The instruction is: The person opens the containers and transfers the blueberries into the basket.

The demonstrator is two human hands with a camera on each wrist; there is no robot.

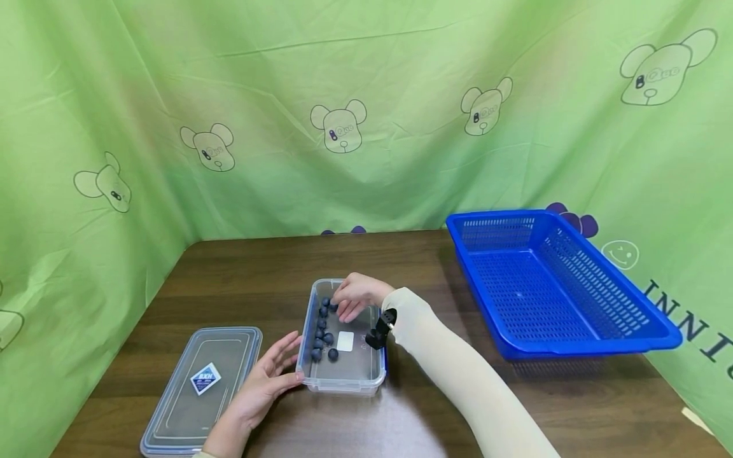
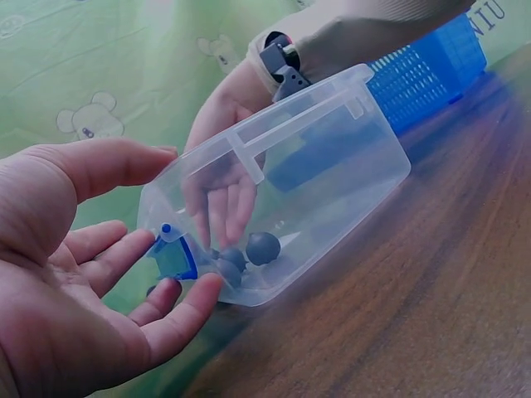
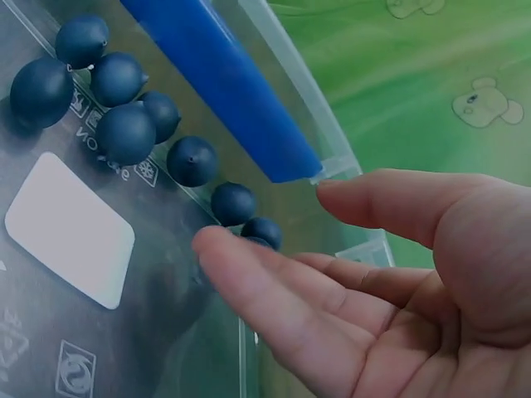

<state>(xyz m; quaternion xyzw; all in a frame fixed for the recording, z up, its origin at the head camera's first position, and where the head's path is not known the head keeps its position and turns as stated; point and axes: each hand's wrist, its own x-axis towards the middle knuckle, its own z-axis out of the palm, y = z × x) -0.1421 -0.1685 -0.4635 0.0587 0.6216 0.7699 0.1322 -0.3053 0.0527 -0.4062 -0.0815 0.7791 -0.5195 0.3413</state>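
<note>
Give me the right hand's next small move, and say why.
I'd probably close the right hand gently on the dark ball by its fingertips: the thumb stands apart, nothing seems held, and the left hand at the side of the container could steady it.

Head: looks fwd + down from above, wide, clear lid (image 1: 229, 366) to blue slotted basket (image 1: 607, 347). L wrist: v. close, low, facing translucent container (image 2: 365, 157) from outside. R wrist: close-up, looks down into same. Shared, head/L: basket; all 3: container.
</note>
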